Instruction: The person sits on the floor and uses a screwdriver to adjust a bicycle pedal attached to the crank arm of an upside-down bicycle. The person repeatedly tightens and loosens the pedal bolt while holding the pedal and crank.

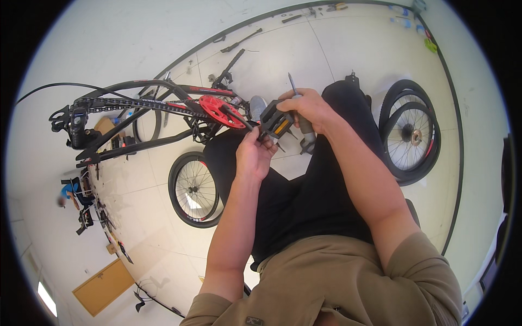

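A bare bicycle frame (163, 92) extends leftward from my lap, with a red chainring (213, 110) and a black chain. My left hand (255, 152) is closed on the end of the black crank arm (237, 115), beside the pedal. In my right hand (312, 111) is a black pedal (274, 120) with an amber reflector, next to the crank arm's end. Whether the pedal's spindle sits in the crank is hidden by fingers. A screwdriver-like tool (292, 82) with a thin shaft also passes through my right hand; its grey grip shows below the fingers.
Spoked wheels with tyres (416, 133) lie at the right; another wheel (193, 189) is left of my knee. Loose parts (242, 41) lie along the far wall. At the far left a person in blue (69, 191) is near more parts. A brown door (103, 287) stands lower left.
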A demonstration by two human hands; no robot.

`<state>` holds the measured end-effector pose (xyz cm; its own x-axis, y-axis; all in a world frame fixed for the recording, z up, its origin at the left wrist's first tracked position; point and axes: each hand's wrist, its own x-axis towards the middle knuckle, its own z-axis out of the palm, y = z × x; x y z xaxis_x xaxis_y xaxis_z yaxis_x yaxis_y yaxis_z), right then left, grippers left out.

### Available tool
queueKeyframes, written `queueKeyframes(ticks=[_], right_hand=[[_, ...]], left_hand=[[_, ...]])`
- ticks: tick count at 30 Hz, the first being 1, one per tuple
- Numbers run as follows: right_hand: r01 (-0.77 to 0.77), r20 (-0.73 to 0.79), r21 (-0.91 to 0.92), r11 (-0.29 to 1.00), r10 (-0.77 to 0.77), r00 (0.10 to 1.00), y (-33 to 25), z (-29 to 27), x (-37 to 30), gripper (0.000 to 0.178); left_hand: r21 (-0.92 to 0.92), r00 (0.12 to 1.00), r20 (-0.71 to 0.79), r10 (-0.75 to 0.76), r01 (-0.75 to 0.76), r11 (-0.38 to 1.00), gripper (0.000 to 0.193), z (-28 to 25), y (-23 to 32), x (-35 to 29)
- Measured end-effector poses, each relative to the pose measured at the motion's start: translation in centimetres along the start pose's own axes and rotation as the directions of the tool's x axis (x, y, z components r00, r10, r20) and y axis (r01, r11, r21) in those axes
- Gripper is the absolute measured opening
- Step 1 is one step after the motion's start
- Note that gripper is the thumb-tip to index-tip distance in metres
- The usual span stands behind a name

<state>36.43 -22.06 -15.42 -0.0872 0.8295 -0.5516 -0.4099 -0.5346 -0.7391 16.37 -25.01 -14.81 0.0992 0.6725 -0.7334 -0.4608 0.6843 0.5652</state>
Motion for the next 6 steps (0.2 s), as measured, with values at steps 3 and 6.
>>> queueKeyframes(ticks=[3,6], right_hand=[[-0.008,0.001,-0.005,1.0,0.008,1.0,0.2,-0.1,0.3,0.028],[-0.022,0.004,-0.014,1.0,0.022,1.0,0.3,-0.2,0.5,0.028]], left_hand=[[0.02,0.991,0.132,0.0,-0.002,1.0,0.019,-1.4,-0.3,0.8],[0.141,0.994,0.111,0.018,-0.034,0.989,0.023,-1.9,-0.5,1.7]])
